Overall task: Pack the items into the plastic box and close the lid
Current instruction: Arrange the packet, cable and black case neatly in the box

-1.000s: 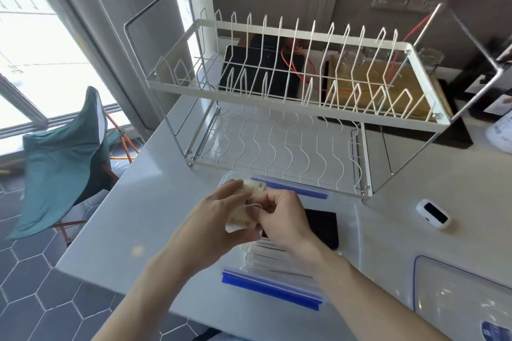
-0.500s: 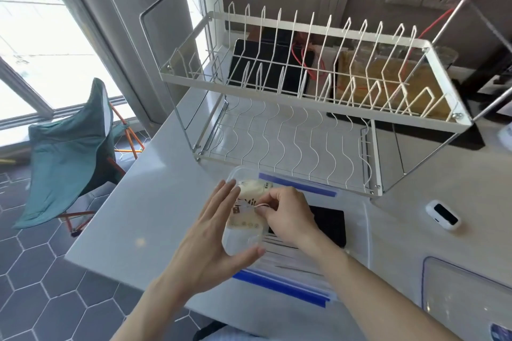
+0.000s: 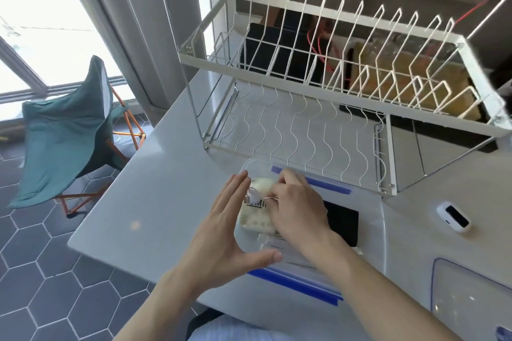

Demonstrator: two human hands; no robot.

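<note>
A clear plastic box [image 3: 371,232] with blue clips stands on the white counter in front of me. Inside it lie a black flat item [image 3: 343,221] and some white flat packets [image 3: 288,253]. My right hand [image 3: 299,210] grips a cream-coloured packet [image 3: 255,219] with its fingers curled over the far end, low in the box's left part. My left hand [image 3: 221,235] is flat and open against the box's left side, thumb stretched along the front. The box's clear lid [image 3: 471,299] lies on the counter at the lower right.
A white wire dish rack [image 3: 304,124] stands directly behind the box. A small white device [image 3: 454,216] lies to the right of the box. The counter edge runs down the left, with a teal folding chair [image 3: 66,130] on the tiled floor beyond.
My left hand let go of the cream packet and spread open beside the box. My right hand lowered the packet into the box's left part.
</note>
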